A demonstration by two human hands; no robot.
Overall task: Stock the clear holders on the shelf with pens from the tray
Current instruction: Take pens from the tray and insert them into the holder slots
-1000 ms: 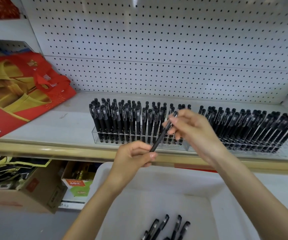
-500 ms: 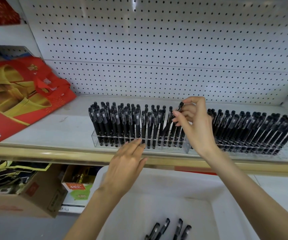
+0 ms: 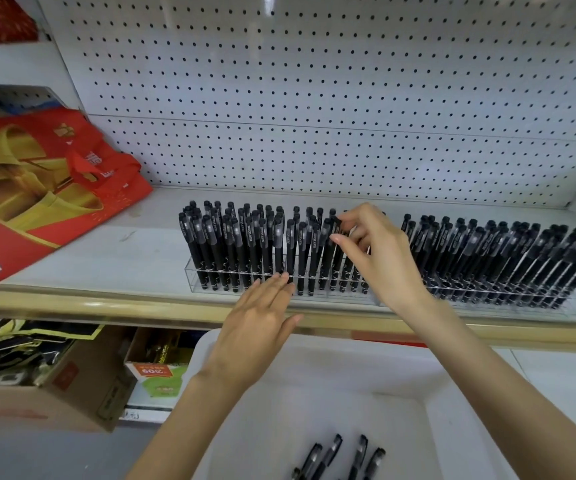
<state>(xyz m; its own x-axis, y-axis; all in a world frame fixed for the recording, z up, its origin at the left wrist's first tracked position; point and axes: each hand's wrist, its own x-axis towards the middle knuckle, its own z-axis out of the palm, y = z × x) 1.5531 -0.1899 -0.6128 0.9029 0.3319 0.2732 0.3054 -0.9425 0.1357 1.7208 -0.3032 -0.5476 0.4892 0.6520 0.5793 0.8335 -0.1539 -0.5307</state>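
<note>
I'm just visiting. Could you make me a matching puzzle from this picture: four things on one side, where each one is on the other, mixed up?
Things:
1. red and gold gift bag
2. white plastic tray
3. left hand
4. right hand

Places:
A. pinching the top of a black pen in the clear plastic holder
B. lying on the left of the white shelf
C. below the shelf, holding loose black pens
D. open, fingertips at the holder's front

Pairs: 1-B, 2-C, 3-D, 4-A.

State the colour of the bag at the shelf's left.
The bag is red and gold; head view.
</note>
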